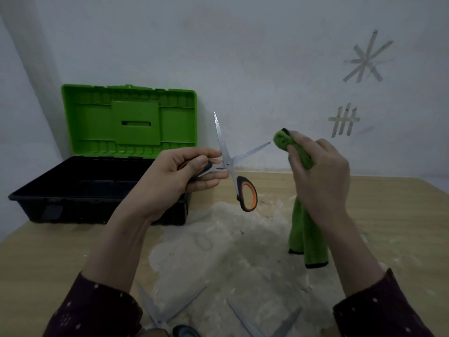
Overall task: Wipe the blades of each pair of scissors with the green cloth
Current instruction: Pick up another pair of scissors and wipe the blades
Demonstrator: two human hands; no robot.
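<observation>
Scissors (227, 159) spread open, one handle hidden in left-hand fingers (206, 164); right-hand fingers (295, 164) clutch green cloth (307, 229).

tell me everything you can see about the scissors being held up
The scissors have shiny metal blades and black handles with orange inner loops. They are wide open, one blade pointing up, the other toward the green cloth with its tip just short of it. The left hand grips one handle; the other hangs free above the table.
</observation>
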